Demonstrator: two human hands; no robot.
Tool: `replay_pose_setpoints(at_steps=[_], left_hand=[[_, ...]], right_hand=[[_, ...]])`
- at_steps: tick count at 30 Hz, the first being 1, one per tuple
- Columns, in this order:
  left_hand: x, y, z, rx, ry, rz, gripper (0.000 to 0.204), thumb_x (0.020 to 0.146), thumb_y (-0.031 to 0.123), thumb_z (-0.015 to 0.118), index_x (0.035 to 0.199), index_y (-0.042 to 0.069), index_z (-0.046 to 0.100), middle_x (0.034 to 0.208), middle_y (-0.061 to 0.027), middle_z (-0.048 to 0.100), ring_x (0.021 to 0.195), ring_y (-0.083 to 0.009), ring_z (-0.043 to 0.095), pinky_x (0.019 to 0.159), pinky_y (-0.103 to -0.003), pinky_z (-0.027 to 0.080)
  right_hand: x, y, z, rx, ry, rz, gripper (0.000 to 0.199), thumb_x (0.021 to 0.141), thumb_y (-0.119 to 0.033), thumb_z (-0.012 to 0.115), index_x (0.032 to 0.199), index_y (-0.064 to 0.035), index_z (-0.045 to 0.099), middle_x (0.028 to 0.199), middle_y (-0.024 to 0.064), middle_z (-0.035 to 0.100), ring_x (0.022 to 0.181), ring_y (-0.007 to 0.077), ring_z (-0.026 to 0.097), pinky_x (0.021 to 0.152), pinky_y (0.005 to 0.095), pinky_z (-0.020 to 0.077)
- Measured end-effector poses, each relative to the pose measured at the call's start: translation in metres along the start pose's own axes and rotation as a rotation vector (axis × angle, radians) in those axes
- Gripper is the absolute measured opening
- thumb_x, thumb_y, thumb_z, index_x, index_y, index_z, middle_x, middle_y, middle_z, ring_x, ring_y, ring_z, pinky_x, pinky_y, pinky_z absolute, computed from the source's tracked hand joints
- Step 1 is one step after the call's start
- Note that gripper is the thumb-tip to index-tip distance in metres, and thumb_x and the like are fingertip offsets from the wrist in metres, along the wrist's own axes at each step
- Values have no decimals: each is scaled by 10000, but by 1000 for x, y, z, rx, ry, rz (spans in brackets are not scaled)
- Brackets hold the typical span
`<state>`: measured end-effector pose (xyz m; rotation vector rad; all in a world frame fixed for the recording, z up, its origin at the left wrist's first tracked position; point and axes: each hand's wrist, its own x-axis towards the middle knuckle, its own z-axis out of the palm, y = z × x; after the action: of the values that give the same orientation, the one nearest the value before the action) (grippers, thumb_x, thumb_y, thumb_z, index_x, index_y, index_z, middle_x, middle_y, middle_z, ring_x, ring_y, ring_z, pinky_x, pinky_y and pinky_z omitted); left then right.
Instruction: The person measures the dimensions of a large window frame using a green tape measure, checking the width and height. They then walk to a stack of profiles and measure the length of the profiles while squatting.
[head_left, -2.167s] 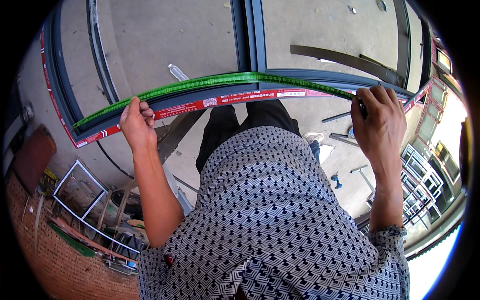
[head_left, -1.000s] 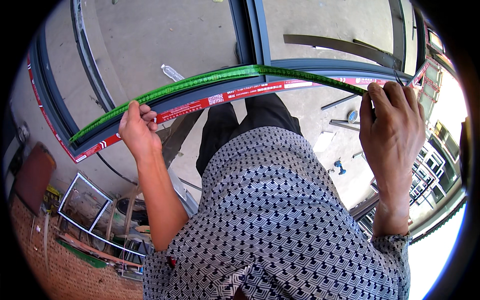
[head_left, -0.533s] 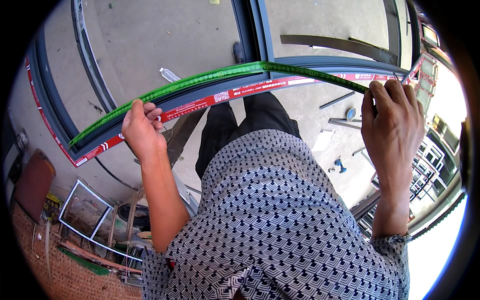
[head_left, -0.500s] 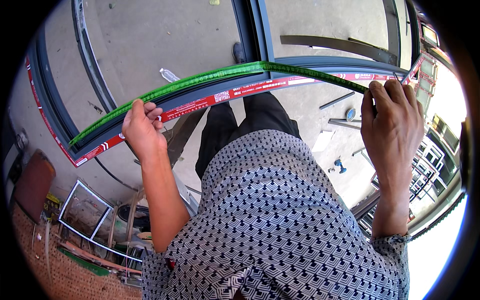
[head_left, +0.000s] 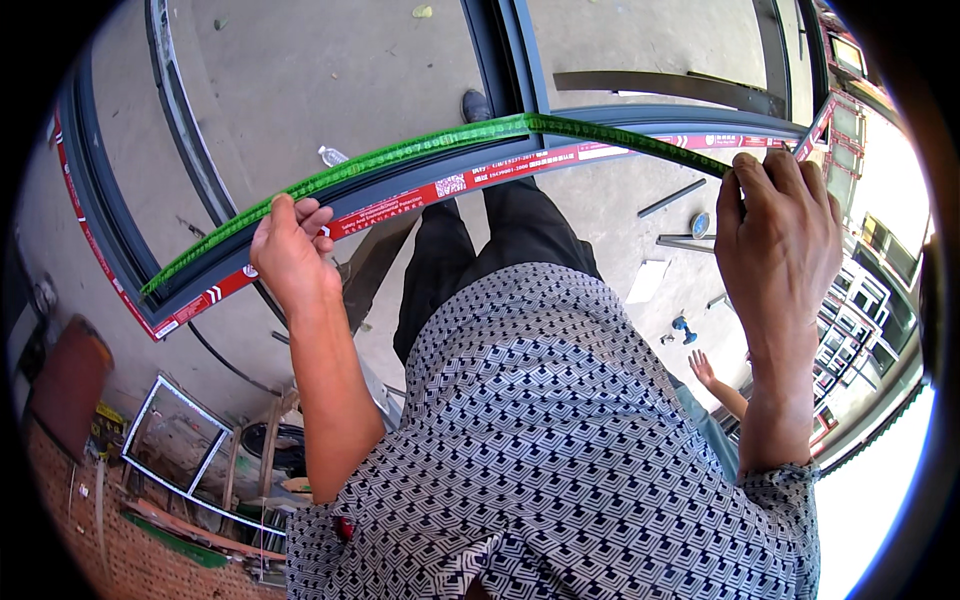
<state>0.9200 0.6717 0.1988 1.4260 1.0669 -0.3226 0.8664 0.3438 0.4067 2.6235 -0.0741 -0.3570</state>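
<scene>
A green tape measure blade (head_left: 400,155) stretches along the near rail of a dark grey metal frame (head_left: 360,183), reaching its left corner. My left hand (head_left: 293,245) is closed in a pinch on the blade's near edge, left of the middle. On the right, my right hand (head_left: 783,225) is closed around the other end of the blade, which lifts off the rail and bends down toward the fingers. Whether the tape's case is inside that hand is hidden. Red printed protective film (head_left: 480,180) covers the rail's near side.
An upright bar (head_left: 505,60) crosses the frame. A plastic bottle (head_left: 332,156) and metal strips (head_left: 670,88) lie on the floor. Beyond my right side are a blue power drill (head_left: 684,330) and another person's open hand (head_left: 705,368). A small white-edged frame (head_left: 172,437) leans at lower left.
Another person's hand and clothing have come into view behind my right side. My right hand has shifted slightly left, and the blade's right stretch runs straighter. My left hand keeps its pinch.
</scene>
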Motion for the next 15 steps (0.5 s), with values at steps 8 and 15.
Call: replay_pose_setpoints(at_steps=[8, 15], left_hand=[[-3, -4, 14, 11, 7, 0, 229, 1004, 211, 631, 1036, -16, 626, 870, -84, 701, 725, -155, 715, 443, -221, 409], [-3, -8, 18, 3, -10, 13, 237, 1000, 209, 629, 1035, -25, 632, 873, -89, 703, 726, -157, 716, 430, -218, 406]], right_hand=[[5, 0, 3, -10, 30, 1, 55, 852, -126, 730, 888, -85, 718, 843, 47, 635, 896, 236, 631, 780, 405, 481], [4, -2, 2, -44, 16, 11, 32, 837, -113, 711, 846, -83, 712, 824, 43, 630, 887, 230, 627, 775, 399, 480]])
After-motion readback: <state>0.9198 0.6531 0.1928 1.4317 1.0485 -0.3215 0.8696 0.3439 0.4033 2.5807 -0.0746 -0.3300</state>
